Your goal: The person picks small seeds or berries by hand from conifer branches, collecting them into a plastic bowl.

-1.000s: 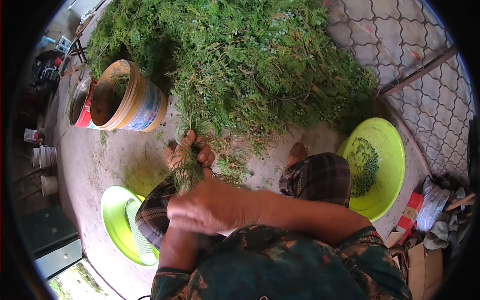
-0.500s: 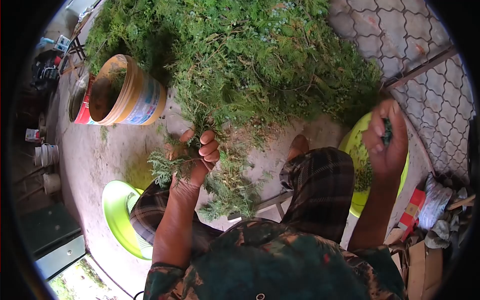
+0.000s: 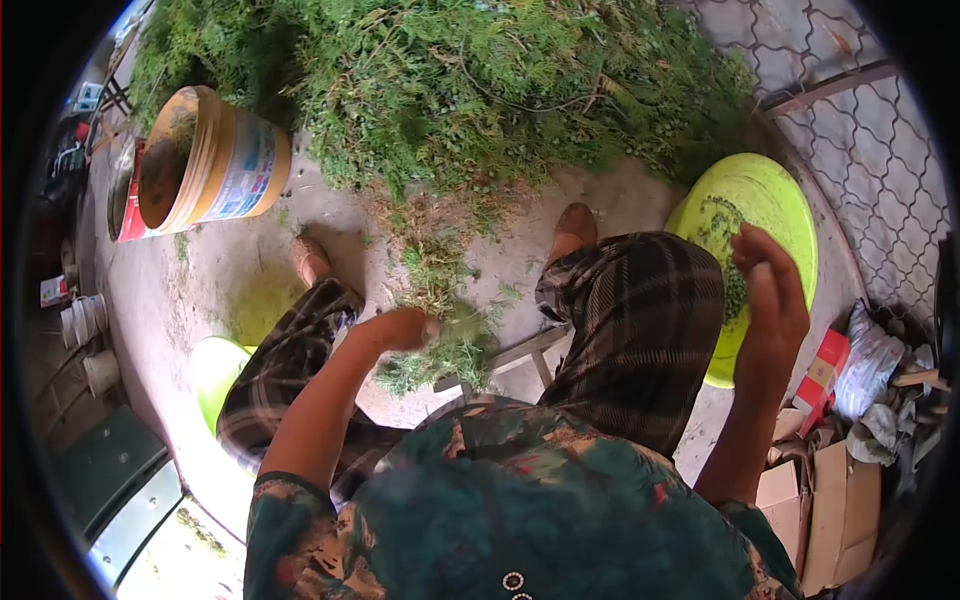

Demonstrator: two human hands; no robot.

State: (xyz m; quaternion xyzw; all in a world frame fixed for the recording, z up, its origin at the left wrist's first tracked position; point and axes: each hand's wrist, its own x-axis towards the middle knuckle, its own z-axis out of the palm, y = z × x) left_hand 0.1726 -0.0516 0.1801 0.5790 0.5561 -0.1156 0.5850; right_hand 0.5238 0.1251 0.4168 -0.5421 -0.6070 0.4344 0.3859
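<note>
1. Step: stripping sprigs. Left hand (image 3: 405, 328) grips a green sprig (image 3: 450, 350) between the knees.
2. Right hand (image 3: 770, 290), loosely open, hovers over the right green basin (image 3: 790, 200); next needs regripping.

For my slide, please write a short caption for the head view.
Seated person's left hand grips a green sprig while the right hand hovers over a lime bowl.

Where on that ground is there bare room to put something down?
Bare concrete lies between the tipped bucket and the left knee. Ahead, the greenery heap fills everything; the right side is crowded by the green basin and boxes.
</note>
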